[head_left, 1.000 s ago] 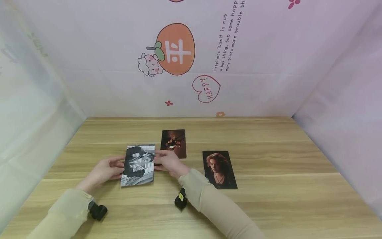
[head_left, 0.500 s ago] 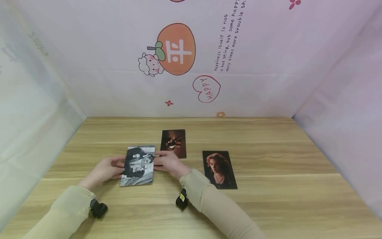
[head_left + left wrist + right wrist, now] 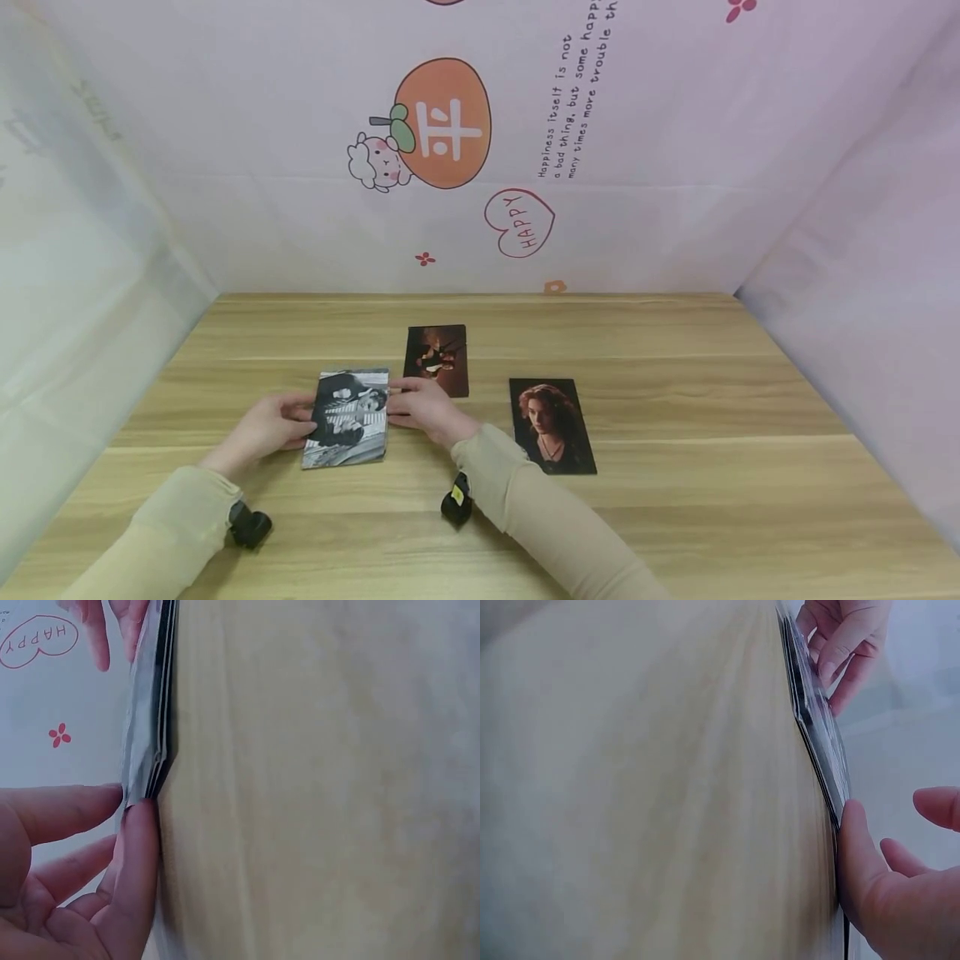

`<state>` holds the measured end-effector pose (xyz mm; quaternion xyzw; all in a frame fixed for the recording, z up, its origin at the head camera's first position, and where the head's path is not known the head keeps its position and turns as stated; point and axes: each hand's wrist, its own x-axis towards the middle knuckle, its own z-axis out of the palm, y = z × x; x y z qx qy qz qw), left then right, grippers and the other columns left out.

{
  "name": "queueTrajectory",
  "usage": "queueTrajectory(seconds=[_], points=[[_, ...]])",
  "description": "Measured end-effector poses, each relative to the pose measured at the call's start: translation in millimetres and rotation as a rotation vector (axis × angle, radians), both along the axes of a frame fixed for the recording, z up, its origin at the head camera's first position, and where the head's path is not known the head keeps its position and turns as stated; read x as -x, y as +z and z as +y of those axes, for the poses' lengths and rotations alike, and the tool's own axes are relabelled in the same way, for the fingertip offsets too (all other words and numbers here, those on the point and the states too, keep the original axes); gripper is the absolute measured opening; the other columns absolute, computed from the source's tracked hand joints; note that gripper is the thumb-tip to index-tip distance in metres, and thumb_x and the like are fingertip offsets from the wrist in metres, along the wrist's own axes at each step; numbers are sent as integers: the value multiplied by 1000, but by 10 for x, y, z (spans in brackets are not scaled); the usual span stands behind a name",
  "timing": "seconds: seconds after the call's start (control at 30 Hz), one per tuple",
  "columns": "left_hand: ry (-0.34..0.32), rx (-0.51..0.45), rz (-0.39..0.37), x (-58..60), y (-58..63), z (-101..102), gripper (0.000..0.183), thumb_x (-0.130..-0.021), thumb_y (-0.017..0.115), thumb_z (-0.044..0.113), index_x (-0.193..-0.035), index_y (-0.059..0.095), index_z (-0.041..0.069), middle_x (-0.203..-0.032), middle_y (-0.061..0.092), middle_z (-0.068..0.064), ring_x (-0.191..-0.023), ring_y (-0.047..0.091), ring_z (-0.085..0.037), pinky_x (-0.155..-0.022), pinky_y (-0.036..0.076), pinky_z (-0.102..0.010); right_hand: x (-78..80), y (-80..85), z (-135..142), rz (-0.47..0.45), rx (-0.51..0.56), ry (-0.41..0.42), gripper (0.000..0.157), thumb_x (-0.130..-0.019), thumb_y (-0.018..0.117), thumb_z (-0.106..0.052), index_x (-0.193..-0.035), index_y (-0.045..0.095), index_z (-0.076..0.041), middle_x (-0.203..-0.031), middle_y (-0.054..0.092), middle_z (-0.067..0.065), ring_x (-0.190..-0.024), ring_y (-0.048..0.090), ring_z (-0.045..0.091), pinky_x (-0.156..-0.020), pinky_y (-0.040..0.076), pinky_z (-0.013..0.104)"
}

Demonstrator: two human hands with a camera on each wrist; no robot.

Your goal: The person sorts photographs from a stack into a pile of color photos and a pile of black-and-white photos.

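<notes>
A small stack of photo cards [image 3: 348, 421], with a black-and-white print on top, sits left of centre in the head view. My left hand [image 3: 266, 429] pinches the stack's left edge between thumb and finger. On the opposite edge my right hand [image 3: 431, 410] touches the cards with a fingertip, and its other fingers stand apart. Seen edge-on in the left wrist view, the stacked cards [image 3: 146, 727] show several layers with narrow gaps. In the right wrist view, a fingertip [image 3: 853, 814] of the right hand lies along the edge of the stack.
A dark photo [image 3: 446, 360] lies on the wooden table [image 3: 675, 400] just behind my right hand. Further right, beside my right forearm, lies a portrait photo [image 3: 552, 425]. Printed white cloth [image 3: 637, 208] hangs behind the table and at both sides.
The stack's far edge has come slightly nearer to me, and its top looks a little flatter. My left hand has shifted slightly right; the right hand and other photos stay nearly the same.
</notes>
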<state>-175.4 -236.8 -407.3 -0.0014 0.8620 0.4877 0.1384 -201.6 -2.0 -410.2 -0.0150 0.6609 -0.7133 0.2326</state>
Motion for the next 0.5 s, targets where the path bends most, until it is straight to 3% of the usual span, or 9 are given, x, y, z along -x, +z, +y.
queueTrajectory(seconds=[0.23,0.5], points=[[-13,0,4,3,2,-26,51,-85,61,-5,-130,40,-18,-105,61,-27,-81,61,-9,-70,59,-25,-22,7,16,15,6,-6,43,-92,52,0,-134,45,7,-130,50,24,-111,57,34,-97,51,40],[-13,5,38,2,56,-40,51,-88,61,3,-132,40,-16,-116,57,-33,-89,65,-17,-74,59,-27,-50,37,60,31,-12,9,40,-89,53,-1,-129,49,6,-116,57,24,-96,59,24,-93,54,40]])
